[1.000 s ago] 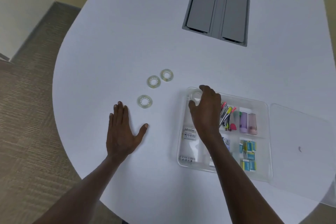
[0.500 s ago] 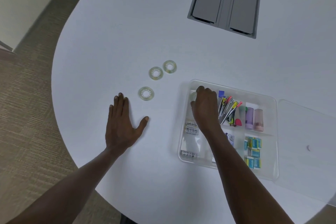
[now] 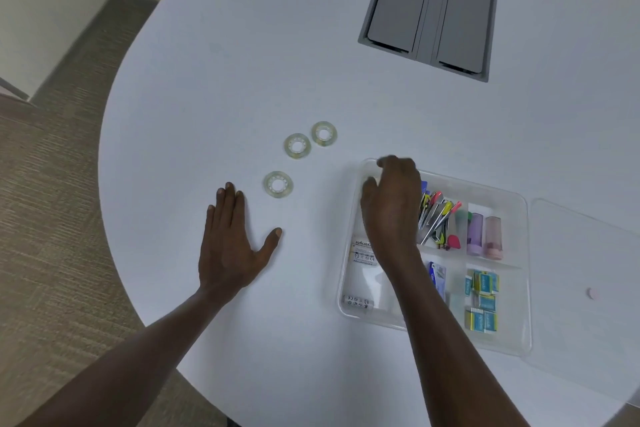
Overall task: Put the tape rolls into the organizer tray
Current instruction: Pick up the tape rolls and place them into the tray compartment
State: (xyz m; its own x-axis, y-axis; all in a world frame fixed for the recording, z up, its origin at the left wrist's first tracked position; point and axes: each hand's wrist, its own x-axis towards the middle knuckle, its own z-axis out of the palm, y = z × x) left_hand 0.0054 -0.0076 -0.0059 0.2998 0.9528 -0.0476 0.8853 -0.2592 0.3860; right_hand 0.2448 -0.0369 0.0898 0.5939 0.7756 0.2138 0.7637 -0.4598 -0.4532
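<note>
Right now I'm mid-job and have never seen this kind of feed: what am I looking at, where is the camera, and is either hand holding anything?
There is no machine here: the camera sits on a person's head, looking forward and down at their two bare hands.

The left hand lies flat and open on the white table, holding nothing. The right hand reaches into the far left corner of the clear organizer tray; its curled fingers hide whatever may be under them, so I cannot tell if it holds something.

Three clear tape rolls lie loose on the table left of the tray: the nearest roll, the middle roll and the far roll.

The tray already holds colourful clips, two small tubes and little blue packets. The grey hatch is set into the tabletop.
</note>
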